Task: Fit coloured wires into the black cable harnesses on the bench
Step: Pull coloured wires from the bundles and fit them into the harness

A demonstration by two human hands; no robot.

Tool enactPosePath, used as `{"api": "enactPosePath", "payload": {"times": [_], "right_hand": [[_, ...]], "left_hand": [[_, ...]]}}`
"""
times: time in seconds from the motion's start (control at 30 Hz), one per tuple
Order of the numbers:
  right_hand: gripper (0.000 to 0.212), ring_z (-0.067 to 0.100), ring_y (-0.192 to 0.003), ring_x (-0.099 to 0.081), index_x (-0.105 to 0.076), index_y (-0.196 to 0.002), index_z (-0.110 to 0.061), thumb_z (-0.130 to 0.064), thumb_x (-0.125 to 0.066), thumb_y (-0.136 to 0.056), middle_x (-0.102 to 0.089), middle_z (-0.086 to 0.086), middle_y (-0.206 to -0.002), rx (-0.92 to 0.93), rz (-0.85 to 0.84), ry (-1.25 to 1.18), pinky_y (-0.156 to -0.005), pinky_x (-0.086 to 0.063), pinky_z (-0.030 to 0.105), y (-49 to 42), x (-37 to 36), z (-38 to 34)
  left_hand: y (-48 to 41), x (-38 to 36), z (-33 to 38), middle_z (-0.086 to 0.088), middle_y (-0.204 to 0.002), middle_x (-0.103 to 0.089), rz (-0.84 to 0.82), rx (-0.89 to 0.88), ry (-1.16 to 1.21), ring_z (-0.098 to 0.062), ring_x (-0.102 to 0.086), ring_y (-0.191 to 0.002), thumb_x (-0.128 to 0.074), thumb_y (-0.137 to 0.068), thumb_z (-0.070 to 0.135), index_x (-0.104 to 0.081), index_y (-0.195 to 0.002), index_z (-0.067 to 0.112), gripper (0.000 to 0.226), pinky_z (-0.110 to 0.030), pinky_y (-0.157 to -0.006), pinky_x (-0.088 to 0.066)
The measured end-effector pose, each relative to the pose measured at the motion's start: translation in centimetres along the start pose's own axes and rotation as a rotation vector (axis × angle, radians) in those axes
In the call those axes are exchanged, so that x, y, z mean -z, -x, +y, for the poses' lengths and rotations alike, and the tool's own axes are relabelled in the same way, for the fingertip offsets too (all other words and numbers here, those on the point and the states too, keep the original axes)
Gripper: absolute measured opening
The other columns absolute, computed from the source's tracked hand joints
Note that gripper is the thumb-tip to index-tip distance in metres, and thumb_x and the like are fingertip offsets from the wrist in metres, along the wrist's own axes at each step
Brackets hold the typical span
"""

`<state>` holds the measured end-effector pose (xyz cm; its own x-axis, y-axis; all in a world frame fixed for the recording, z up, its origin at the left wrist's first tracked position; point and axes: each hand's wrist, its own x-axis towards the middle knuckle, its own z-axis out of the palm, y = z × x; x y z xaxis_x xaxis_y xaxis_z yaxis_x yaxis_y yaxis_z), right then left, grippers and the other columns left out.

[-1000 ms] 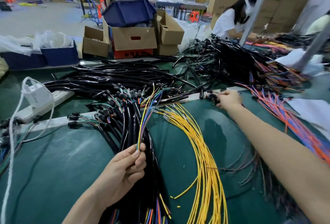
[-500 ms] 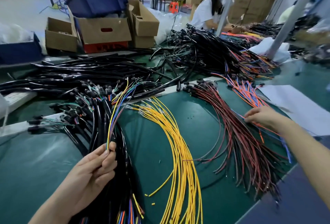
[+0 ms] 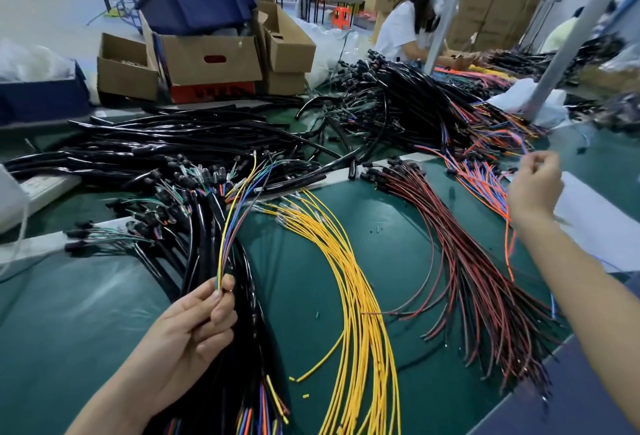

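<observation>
Nearest, low on the left: left hand [image 3: 194, 327], thumb and fingers pinching a slim bunch of coloured wires [image 3: 230, 226] by its near end, yellow, blue and purple strands arching up and away. Directly beneath and beyond that hand, black cable harnesses [image 3: 201, 254] lying in a thick sheaf, connector ends fanned out farther off. Between the hands, loose yellow wires [image 3: 349, 282] and red-and-black wires [image 3: 460, 261] on the green bench [image 3: 86, 313]. Farther right, raised, right hand [image 3: 533, 188] pinching what looks like a single thin wire [image 3: 520, 144]. Probably light, limp and springy, easily tangled; best pinched close behind the metal tip for a straight push into a connector. Beyond both hands, cardboard boxes [image 3: 207, 60] and a seated person [image 3: 405, 29].
</observation>
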<state>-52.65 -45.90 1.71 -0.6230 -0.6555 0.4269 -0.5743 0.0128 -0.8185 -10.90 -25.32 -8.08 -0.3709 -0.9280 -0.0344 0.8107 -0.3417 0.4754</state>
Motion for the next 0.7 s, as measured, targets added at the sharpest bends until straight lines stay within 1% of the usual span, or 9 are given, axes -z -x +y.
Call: {"api": "enactPosePath", "payload": {"times": [0.03, 0.1, 0.17, 0.2, 0.27, 0.33, 0.47, 0.57, 0.7], "right_hand": [[0.013, 0.022, -0.070, -0.050, -0.052, -0.095, -0.012, -0.022, -0.044, -0.097, -0.054, 0.010, -0.082, -0.024, -0.008, -0.136, -0.065, -0.035, 0.033, 0.2, 0.0, -2.0], [0.021, 0.010, -0.040, -0.036, -0.048, -0.078, -0.016, -0.022, -0.047, -0.097, -0.040, 0.002, -0.053, -0.212, -0.153, -0.537, -0.041, -0.033, 0.028, 1.4, 0.1, -6.4], [0.032, 0.006, -0.030, -0.023, -0.049, -0.070, -0.013, -0.022, -0.041, -0.101, -0.022, -0.006, -0.036, -0.403, -0.418, -0.894, -0.034, -0.023, 0.018, 3.9, 0.2, -10.1], [0.036, 0.006, -0.031, -0.027, -0.053, -0.072, -0.011, -0.024, -0.038, -0.102, -0.023, -0.007, -0.034, -0.417, -0.545, -0.939, -0.037, -0.027, 0.016, 5.5, 0.2, -11.7], [0.042, 0.008, -0.040, -0.044, -0.061, -0.077, -0.010, -0.029, -0.034, -0.102, -0.041, -0.006, -0.038, -0.292, -0.766, -0.842, -0.045, -0.039, 0.017, 9.5, -0.2, -14.1], [0.047, 0.008, -0.044, -0.045, -0.066, -0.074, -0.016, -0.035, -0.034, -0.102, -0.056, -0.002, -0.048, -0.150, -0.948, -0.708, -0.045, -0.035, 0.019, 13.9, -0.7, -15.6], [0.041, 0.011, -0.036, -0.040, -0.063, -0.083, -0.018, -0.043, -0.036, -0.100, -0.057, 0.003, -0.050, -0.134, -1.279, -0.703, -0.036, -0.025, 0.015, 19.9, -2.2, -16.5], [0.039, 0.015, -0.043, -0.053, -0.062, -0.087, -0.016, -0.043, -0.036, -0.100, -0.059, 0.003, -0.054, -0.161, -1.361, -0.675, -0.034, -0.032, 0.015, 21.4, -4.0, -16.4], [0.033, 0.011, -0.046, -0.054, -0.064, -0.093, -0.016, -0.037, -0.039, -0.100, -0.057, 0.002, -0.056, -0.108, -1.372, -0.581, -0.041, -0.044, 0.019, 22.8, -6.3, -15.6]], "left_hand": [[0.1, -0.2, 0.0, -0.004, -0.064, -0.045, 0.086, -0.050, -0.087, -0.006, -0.029, -0.046, -0.052, -0.090, 0.005, -0.040, -0.108, 0.008, 0.022, -0.018, -0.038, -0.030], [0.1, -0.7, -0.2, -0.001, -0.059, -0.039, 0.201, -0.120, -0.206, -0.003, -0.027, -0.039, -0.055, -0.082, 0.009, -0.049, -0.097, 0.007, 0.017, -0.015, -0.033, -0.025], [0.0, -1.3, -0.5, -0.002, -0.059, -0.042, 0.237, -0.145, -0.231, -0.002, -0.029, -0.037, -0.046, -0.085, 0.008, -0.051, -0.095, 0.005, 0.011, -0.014, -0.032, -0.028], [0.0, -1.5, -0.6, -0.005, -0.060, -0.046, 0.257, -0.149, -0.252, -0.004, -0.032, -0.037, -0.044, -0.085, 0.007, -0.051, -0.095, 0.004, 0.012, -0.015, -0.033, -0.033], [0.0, -1.9, -0.9, -0.011, -0.067, -0.058, 0.289, -0.152, -0.305, -0.008, -0.045, -0.041, -0.044, -0.085, 0.007, -0.052, -0.095, 0.003, 0.013, -0.021, -0.041, -0.048], [0.0, -2.3, -1.1, -0.018, -0.080, -0.067, 0.292, -0.133, -0.328, -0.016, -0.064, -0.056, -0.045, -0.084, 0.009, -0.053, -0.094, 0.003, 0.013, -0.027, -0.056, -0.058], [0.2, -2.4, -0.9, -0.026, -0.108, -0.067, 0.274, -0.117, -0.341, -0.031, -0.068, -0.098, -0.046, -0.085, 0.010, -0.051, -0.093, 0.002, 0.012, -0.028, -0.071, -0.058], [0.3, -2.5, -0.8, -0.027, -0.114, -0.064, 0.239, -0.100, -0.348, -0.033, -0.065, -0.105, -0.047, -0.085, 0.011, -0.050, -0.094, 0.003, 0.012, -0.029, -0.076, -0.057], [0.4, -2.5, -0.8, -0.025, -0.110, -0.067, 0.232, -0.084, -0.343, -0.032, -0.067, -0.101, -0.046, -0.087, 0.011, -0.051, -0.095, 0.003, 0.013, -0.029, -0.075, -0.057]]}}
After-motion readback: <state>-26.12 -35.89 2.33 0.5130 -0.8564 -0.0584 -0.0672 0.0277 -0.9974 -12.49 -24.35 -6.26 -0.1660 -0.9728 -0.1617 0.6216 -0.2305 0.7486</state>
